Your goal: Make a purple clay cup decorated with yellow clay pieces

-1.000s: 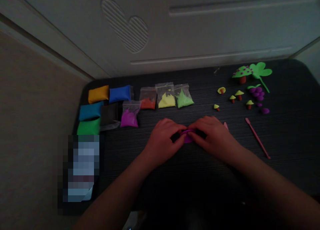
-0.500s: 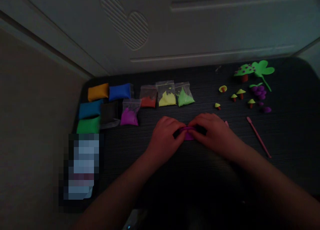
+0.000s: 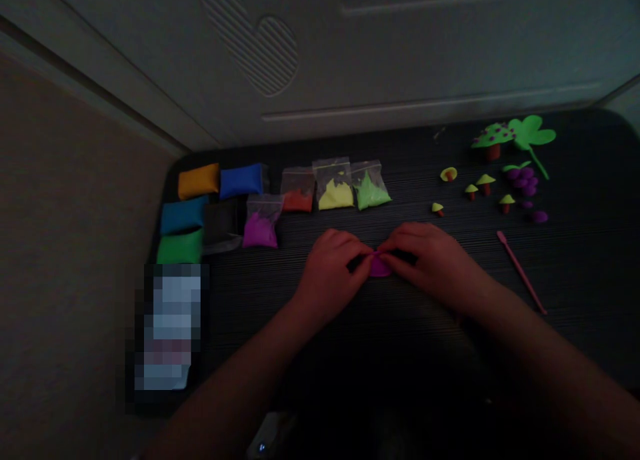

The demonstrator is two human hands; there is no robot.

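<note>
Between my two hands is a small flat piece of purple modelling clay [image 3: 380,265], low over the dark table [image 3: 320,353]. My left hand [image 3: 334,268] pinches its left upper edge between thumb and fingers. On the other side my right hand [image 3: 425,257] has a like pinch, its fingertips close to those of the left. The fingers cover part of the clay, so its full shape is hidden. Nearest beyond the hands lie a bag of purple clay [image 3: 261,230], a bag of yellow clay [image 3: 336,195] and a bag of light green clay [image 3: 371,192].
A pink modelling tool [image 3: 521,273] lies right of my right hand. Small yellow-capped clay mushrooms [image 3: 485,183], a purple grape bunch [image 3: 523,179], a spotted green mushroom [image 3: 493,139] and a green clover [image 3: 534,135] sit at the back right. A blurred-out phone [image 3: 173,333] rests at the left edge.
The pinching fingertips have shifted slightly on the purple clay, and more of it shows below them. The whole view has moved a little; the other things lie as before.
</note>
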